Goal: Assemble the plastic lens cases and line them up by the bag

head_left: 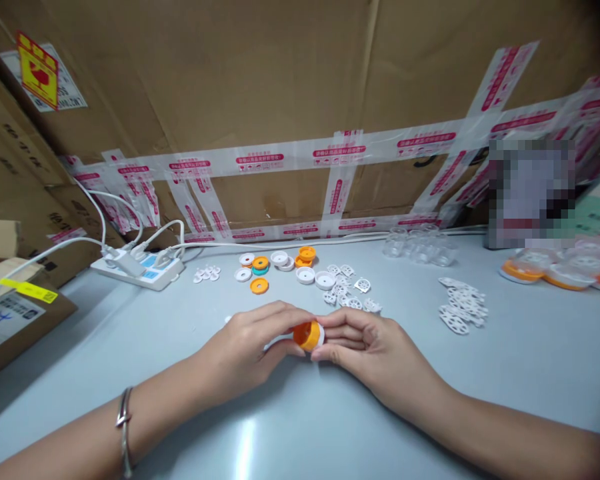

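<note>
Near the middle of the table, an orange cup-shaped part (306, 335) with a white rim on its right side is held between both hands. My left hand (260, 337) has its thumb and fingers closed on the orange side. The thumb and fingers of my right hand (363, 340) grip the white side. Behind the hands lie an orange ring (259, 286), white round caps (305, 275) and a stack of orange parts (307, 254). White openwork pieces (341, 288) are scattered just beyond my right hand.
A white power strip (155, 272) with cables stands at the back left, near an open cardboard box (25, 313). Clear plastic cups (420, 247) sit at the back; more white pieces (463, 305) and clear-topped orange assemblies (570, 267) are at right. A large taped carton (260, 87) forms the back.
</note>
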`<state>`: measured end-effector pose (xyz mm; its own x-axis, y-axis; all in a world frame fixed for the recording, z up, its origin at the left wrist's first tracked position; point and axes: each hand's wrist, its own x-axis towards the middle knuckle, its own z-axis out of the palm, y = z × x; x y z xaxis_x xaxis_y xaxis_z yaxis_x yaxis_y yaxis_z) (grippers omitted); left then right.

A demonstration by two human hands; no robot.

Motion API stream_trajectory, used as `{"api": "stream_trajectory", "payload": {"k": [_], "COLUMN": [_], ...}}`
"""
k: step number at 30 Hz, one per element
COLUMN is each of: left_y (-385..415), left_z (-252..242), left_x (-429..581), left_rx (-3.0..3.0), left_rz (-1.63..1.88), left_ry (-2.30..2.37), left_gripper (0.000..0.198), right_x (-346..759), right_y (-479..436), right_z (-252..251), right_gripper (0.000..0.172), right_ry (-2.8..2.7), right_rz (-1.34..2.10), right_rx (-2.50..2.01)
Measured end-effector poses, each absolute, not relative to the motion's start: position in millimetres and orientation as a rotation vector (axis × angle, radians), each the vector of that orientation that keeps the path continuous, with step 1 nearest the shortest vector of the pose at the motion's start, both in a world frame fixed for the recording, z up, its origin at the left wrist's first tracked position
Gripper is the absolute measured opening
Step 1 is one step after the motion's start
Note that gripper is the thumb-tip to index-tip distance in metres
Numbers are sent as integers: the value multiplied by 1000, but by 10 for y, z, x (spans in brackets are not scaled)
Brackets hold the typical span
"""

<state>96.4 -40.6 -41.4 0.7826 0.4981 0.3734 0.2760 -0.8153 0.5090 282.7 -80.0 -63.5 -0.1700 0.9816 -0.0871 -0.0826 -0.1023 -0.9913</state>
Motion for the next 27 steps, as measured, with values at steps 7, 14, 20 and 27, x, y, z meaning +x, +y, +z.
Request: {"api": "stream_trajectory", "payload": {"k": [7,14,20,27], "left_y": [-415,-441,-432,-407], "left_z": [-424,-465,-486,-503], "left_x": [972,968,973,958], "left_rx": [2547,2594,2690,2792], "left_rz": [717,761,746,737], "left_ry": [604,638,585,530], "left_gripper": [31,27,27,26], "right_x": [2824,2819,2821,2818], "right_y": [-808,-797,-802,-787], "right_z": [-644,-651,-666,-636], "right_gripper": [16,19,25,23], "right_ry": [-1231,-1232,-1225,-1240], "right_rz": [1437,1446,1472,1513], "right_rx": [-1132,-1127,-1150,-1134]}}
